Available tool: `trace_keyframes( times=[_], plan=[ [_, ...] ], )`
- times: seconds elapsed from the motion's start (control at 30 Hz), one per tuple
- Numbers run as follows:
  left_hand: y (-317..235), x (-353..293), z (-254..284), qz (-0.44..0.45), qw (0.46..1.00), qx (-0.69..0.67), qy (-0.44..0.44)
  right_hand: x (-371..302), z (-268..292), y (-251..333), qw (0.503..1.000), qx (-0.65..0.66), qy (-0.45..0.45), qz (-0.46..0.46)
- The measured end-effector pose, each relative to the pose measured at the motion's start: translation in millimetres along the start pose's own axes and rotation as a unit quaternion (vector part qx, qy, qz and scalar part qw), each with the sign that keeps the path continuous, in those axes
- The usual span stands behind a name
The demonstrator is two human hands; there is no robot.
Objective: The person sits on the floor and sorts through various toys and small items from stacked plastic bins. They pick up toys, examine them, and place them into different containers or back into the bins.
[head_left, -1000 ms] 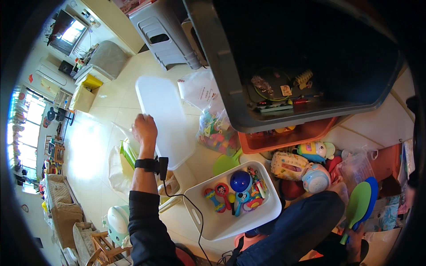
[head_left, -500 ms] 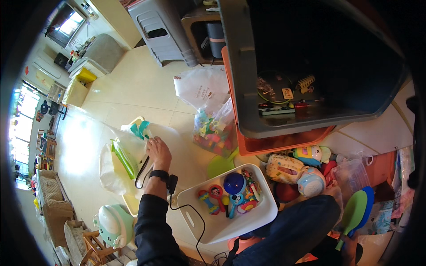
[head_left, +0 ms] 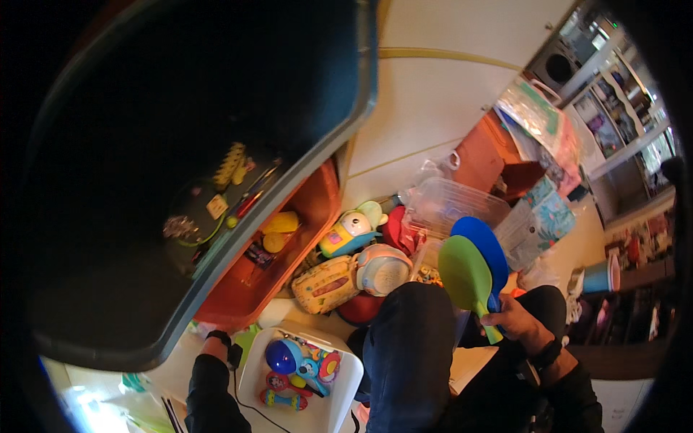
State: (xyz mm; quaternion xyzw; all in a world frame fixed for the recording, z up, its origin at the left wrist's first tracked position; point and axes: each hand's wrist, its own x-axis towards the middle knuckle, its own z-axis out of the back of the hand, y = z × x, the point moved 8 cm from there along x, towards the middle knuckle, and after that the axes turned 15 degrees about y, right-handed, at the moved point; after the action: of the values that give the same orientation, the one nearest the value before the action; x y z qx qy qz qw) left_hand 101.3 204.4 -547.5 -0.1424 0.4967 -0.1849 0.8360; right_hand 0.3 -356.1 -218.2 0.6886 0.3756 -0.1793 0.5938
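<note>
Head view: right hand wrapped around two paddles; left hand hidden, grip can't be told; pale floor, white cabinet.

Clear plastic box = ref. Just L of it, yellow-&-blue animal toy; lower L, round white-&-peach toy, then cream patterned pack further out. Orange bin upper R of box; leaf-print bag to R. White cabinet above box. Far upper R, front-loading washer; far lower R, lt-blue tub.
</note>
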Motion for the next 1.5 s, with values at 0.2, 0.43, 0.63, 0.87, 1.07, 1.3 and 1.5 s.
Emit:
trace_keyframes(
  times=[0.2, 0.43, 0.63, 0.87, 1.07, 1.3, 1.5],
  plan=[
    [36.5, 29.0, -44.2, -0.025, 0.997, -0.063, -0.028, 2.2, 4.7, -20.2, 0.999, 0.030, -0.014, -0.020],
    [18.8, 25.3, -54.6, -0.064, 0.994, -0.041, -0.081, 10.5, 8.6, -21.4, 0.998, -0.007, -0.035, -0.045],
    [2.5, 15.8, -45.9, 0.071, 0.997, 0.016, 0.039, 16.8, 8.5, -22.1, 0.999, 0.004, -0.010, -0.039],
    [-3.7, 12.6, -43.6, -0.040, 0.997, 0.023, -0.057, 19.4, 23.2, -31.0, 0.998, -0.040, -0.024, -0.044],
    [64.9, -12.4, -49.7, 0.062, 0.976, -0.195, -0.078, 21.5, 30.5, -22.8, 0.999, -0.028, -0.038, -0.008],
    [17.7, -170.2, 32.8, 0.005, 0.898, -0.301, -0.323, 22.5, 10.4, 0.0, 0.999, 0.023, -0.021, -0.007],
    [-155.4, -313.3, 77.0, 0.013, 0.877, -0.148, -0.457, -1.3, -44.3, 35.6, 0.991, 0.040, 0.112, 0.060]
  ],
)
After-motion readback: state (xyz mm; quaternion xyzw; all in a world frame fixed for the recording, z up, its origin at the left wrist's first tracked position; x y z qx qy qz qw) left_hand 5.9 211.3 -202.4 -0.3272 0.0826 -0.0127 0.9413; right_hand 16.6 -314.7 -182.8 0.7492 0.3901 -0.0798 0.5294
